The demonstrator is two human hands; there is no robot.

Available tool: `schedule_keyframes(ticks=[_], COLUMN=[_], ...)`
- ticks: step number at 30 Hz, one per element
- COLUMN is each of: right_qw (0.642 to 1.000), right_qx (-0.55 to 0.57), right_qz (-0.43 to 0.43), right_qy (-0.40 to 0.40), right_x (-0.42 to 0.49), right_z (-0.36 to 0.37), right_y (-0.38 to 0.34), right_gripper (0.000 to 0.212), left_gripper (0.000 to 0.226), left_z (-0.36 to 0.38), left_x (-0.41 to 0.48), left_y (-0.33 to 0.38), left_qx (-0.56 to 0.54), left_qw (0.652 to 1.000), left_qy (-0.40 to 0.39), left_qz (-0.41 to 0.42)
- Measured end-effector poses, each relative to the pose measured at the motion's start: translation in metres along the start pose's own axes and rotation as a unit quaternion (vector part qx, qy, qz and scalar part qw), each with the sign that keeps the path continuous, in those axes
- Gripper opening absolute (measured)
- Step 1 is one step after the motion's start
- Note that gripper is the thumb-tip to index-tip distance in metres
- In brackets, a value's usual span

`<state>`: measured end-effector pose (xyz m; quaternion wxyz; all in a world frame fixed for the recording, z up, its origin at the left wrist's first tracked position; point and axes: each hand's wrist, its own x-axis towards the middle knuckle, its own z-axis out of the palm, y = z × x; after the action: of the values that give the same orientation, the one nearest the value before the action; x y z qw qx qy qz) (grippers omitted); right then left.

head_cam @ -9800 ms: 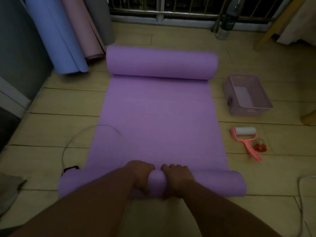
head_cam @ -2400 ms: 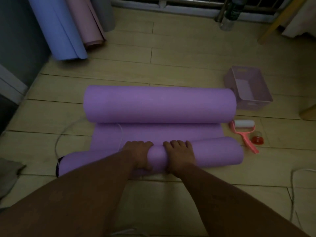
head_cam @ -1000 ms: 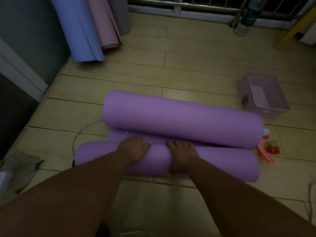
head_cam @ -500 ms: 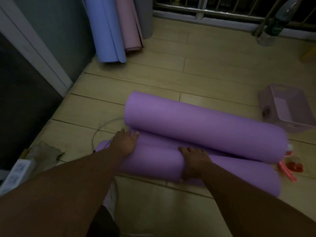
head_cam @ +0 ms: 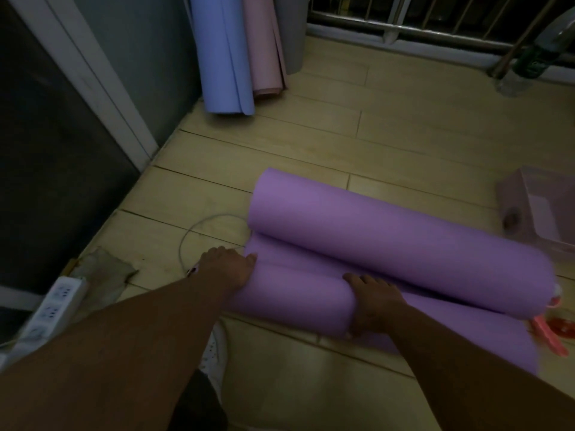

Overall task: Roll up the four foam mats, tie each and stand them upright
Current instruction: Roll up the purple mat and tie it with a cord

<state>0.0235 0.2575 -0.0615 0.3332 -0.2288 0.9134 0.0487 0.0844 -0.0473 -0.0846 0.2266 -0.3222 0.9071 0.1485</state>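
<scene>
- Head camera looks down on a pale wood-plank floor (head_cam: 404,144). On it lies the purple foam mat (head_cam: 401,244), coiled from both ends into two rolls that touch, the thick one far and the thinner one near me.
- My left hand (head_cam: 227,269) rests with its fingers laid out on the left end of the near roll. My right hand (head_cam: 370,303) grasps that roll further right, fingers over the top and thumb down the near side.
- Far left, a blue rolled mat (head_cam: 224,57), a pink rolled mat (head_cam: 264,48) and a grey rolled mat (head_cam: 295,32) stand leaning against the wall.
- To the right sits a pink plastic basket (head_cam: 535,213). The far roll's right end hides part of a pink lint roller (head_cam: 549,337), which lies beside a red tape reel (head_cam: 561,325).
- A white cable loop (head_cam: 189,241) lies just left of the mat, and a white power strip (head_cam: 53,303) and a grey rag (head_cam: 102,275) lie near left.
- Ten seconds back most of the mat was flat and the rolls were well apart. Half a second back my left hand sat further in from the roll's left end.
- At the far right a clear plastic bottle (head_cam: 529,60) carries a green label, too blurred to read.
</scene>
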Motion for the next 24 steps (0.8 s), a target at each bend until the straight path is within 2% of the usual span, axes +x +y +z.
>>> schedule_keyframes(ticks=[4, 7, 10, 13, 16, 17, 20, 22, 24], right_qw=[1.0, 1.0, 1.0, 1.0, 1.0, 1.0, 0.998, 0.998, 0.997], right_qx=[-0.005, -0.002, -0.002, 0.005, 0.014, 0.016, 0.024, 0.034, 0.045], right_qz=[0.002, 0.002, 0.001, 0.002, 0.001, 0.001, 0.003, 0.011, 0.012], right_qy=[0.003, 0.002, 0.003, 0.01, 0.02, 0.026, 0.049, 0.061, 0.063], right_x=[-0.001, -0.001, -0.002, -0.004, -0.006, -0.006, -0.008, -0.009, -0.01], right_z=[0.001, 0.0, -0.001, 0.0, 0.001, 0.001, 0.002, 0.004, 0.005], right_y=[0.0, 0.0, 0.0, 0.0, 0.001, 0.001, 0.003, 0.005, 0.009], right_gripper=[0.124, 0.123, 0.123, 0.121, 0.117, 0.115, 0.103, 0.094, 0.092], left_gripper=[0.088, 0.075, 0.079, 0.069, 0.06, 0.066, 0.11, 0.121, 0.123], left_z=[-0.004, -0.008, -0.003, 0.0, -0.001, 0.003, 0.018, 0.029, 0.035], left_x=[0.003, 0.001, 0.004, -0.002, -0.026, -0.032, -0.054, -0.065, -0.066], left_y=[-0.018, -0.027, -0.035, -0.021, 0.014, 0.024, 0.049, 0.06, 0.068], left_qx=[-0.069, -0.133, -0.098, 0.007, 0.124, 0.135, 0.175, 0.227, 0.264], left_qw=[0.993, 0.98, 0.987, 0.998, 0.986, 0.98, 0.943, 0.911, 0.891], left_qy=[-0.018, -0.053, -0.026, 0.039, 0.063, 0.043, -0.036, -0.035, -0.01], left_qz=[-0.091, -0.138, -0.124, -0.05, 0.09, 0.138, 0.28, 0.342, 0.37])
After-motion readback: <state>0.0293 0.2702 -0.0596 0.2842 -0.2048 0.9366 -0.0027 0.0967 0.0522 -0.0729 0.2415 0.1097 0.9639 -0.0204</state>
